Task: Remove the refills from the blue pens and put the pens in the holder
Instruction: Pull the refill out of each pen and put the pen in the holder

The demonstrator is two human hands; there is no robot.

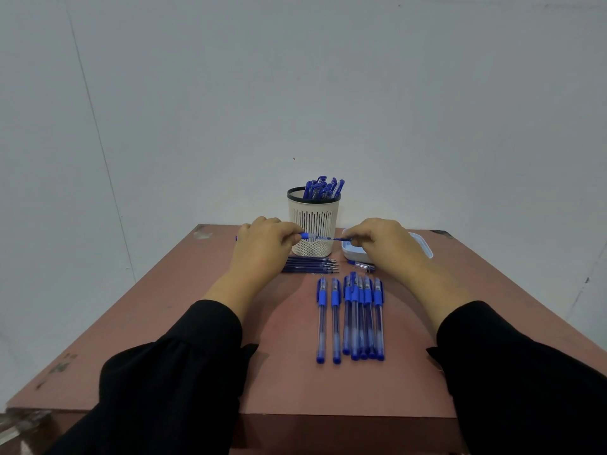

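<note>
Pen (307, 236) number whichever was up in front of the holder (313, 221), held level between both my hands. My left hand (262, 244) gripped the barrel, fingers curled round it; my right hand (384, 241) pinched the refill (331, 239), partly drawn out. I judged this the pulling step. Next called for a straight pull, laying the refill with the loose refills (308, 266) on the desk (184, 290), then the pen into the holder. Seven pens (353, 318) waited.

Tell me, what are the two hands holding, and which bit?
Both hold one blue pen level before the holder. The left hand pinches its grip end; the right hand pinches the other end, probably the refill.
</note>
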